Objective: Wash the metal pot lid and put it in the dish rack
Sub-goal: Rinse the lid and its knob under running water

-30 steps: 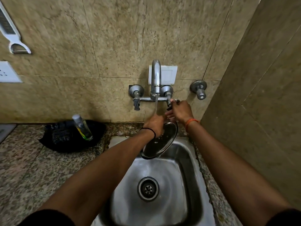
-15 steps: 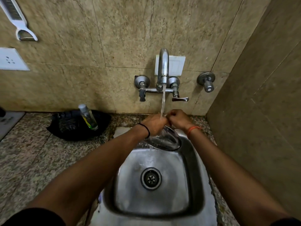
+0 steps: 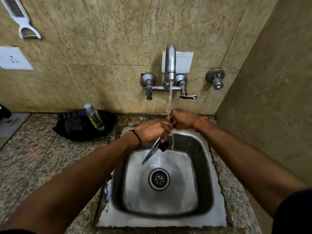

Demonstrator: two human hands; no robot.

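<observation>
The metal pot lid is held almost edge-on over the back of the steel sink, its black knob facing right. My left hand grips its upper rim, wet with drops. My right hand closes on the top edge of the lid beside the left hand, right under the water stream that runs from the tap. The part of the lid inside both hands is hidden.
A clear bottle stands in a black basket on the granite counter left of the sink. A wall valve sits right of the tap, a white peeler and socket hang upper left. The tiled side wall stands close on the right.
My right hand left the tap lever and joined the left on the lid. Water now runs. The lid has turned from face-on to nearly edge-on.
</observation>
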